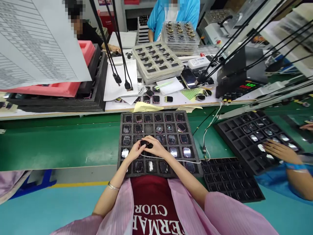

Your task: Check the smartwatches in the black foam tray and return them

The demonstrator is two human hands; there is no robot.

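Note:
Over the black foam tray (193,145), both of my hands meet around a small dark smartwatch body (143,143). My left hand (135,151) pinches it from the left. My right hand (156,147) has its fingers curled around the right side, at a small black rounded piece (150,145) that looks like a charger head. A thin white cable (182,160) runs from near my fingers across the tray to the right. Square pockets of the tray hold watch bodies, a few with lit screens (169,128). One pocket (148,128) behind my hands shows bare foam.
On the right, a co-worker's hand (281,150) rests over another tray (234,133), above a further black tray (230,179). A shelf behind carries clear plastic trays (157,60), papers (122,78) and a black power supply (241,78). Black cables (117,39) hang down.

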